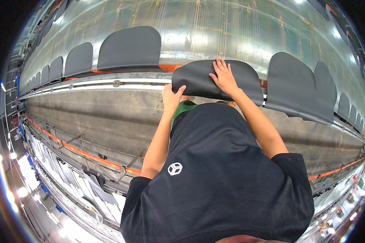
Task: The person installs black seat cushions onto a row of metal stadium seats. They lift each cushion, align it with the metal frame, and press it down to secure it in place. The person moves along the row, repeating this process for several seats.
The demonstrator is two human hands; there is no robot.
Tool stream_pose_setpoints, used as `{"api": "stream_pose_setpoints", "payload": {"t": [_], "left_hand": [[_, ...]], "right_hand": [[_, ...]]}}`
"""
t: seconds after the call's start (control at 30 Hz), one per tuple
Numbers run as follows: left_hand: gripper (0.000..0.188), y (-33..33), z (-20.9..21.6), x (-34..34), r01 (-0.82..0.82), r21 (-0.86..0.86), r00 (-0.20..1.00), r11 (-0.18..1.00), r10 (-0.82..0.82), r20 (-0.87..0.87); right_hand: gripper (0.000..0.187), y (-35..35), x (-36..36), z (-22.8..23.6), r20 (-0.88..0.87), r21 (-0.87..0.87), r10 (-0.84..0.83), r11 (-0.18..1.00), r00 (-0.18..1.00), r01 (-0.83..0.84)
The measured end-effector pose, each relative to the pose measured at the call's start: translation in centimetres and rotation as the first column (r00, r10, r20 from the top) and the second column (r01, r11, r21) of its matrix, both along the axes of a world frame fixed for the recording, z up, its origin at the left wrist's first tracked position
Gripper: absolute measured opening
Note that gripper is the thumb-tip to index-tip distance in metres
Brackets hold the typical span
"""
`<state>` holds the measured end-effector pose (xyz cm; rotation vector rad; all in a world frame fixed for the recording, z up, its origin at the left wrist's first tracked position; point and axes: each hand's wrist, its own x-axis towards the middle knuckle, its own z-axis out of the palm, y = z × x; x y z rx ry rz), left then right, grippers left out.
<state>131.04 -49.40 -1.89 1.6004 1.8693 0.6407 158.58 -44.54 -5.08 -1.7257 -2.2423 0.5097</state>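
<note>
In the head view, a smooth black sheet with a round far edge is right in front of the person. It lies at the near side of a big shiny table, and its near part bends down over the edge.

The left hand is at the left end of the sheet. Its thumb is on top, and its fingers go around the edge, so it pinches the sheet there. Some of those fingertips are hidden. The right hand lies flat on top of the sheet, near the middle. Its fingers are straight and a bit spread, pointing to the far side, and they are not gripping anything.

To the left is a big dark sheet with a round top, and smaller ones sit in a row past it. To the right is another dark sheet, with more beyond. A bit of orange strip shows just left of the black sheet. A pale metal rail runs along the near side of the table. Thin yellow lines cross the shiny top.

The person wears a dark shirt.
</note>
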Motion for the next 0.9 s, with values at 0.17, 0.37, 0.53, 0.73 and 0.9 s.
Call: {"api": "stream_pose_setpoints", "payload": {"t": [0.17, 0.37, 0.53, 0.73, 0.9], "left_hand": [[0.044, 0.6, 1.2, 1.3, -0.131, -0.083, 0.966, 0.988, 0.146, 0.212], [0.028, -1.9, -2.0, -1.4, -0.031, 0.097, 0.888, 0.995, -0.017, 0.46], [0.028, -5.6, 2.4, -3.8, -0.156, -0.339, 0.643, 0.928, 0.356, 0.678], [0.026, -5.0, 8.1, -1.9, -0.162, -0.251, 0.659, 0.954, 0.294, 0.692], [0.025, -2.2, 9.8, -1.1, -0.097, -0.226, 0.669, 0.969, 0.232, 0.706]], "right_hand": [[0.069, 0.7, -2.8, 1.4, 0.088, -0.122, 0.084, 0.99, 0.993, -0.073], [0.046, 2.9, -8.9, 13.5, -0.888, -0.456, -0.275, 0.417, 0.369, -0.787], [0.039, 2.2, -3.4, 12.3, -0.81, -0.318, 0.038, 0.81, 0.585, -0.493], [0.037, -4.0, 8.5, 5.2, -0.094, -0.24, -0.223, 0.951, 0.97, 0.195], [0.051, -7.8, 11.1, 3.2, -0.124, -0.19, -0.391, 0.911, 0.912, 0.365]]}}
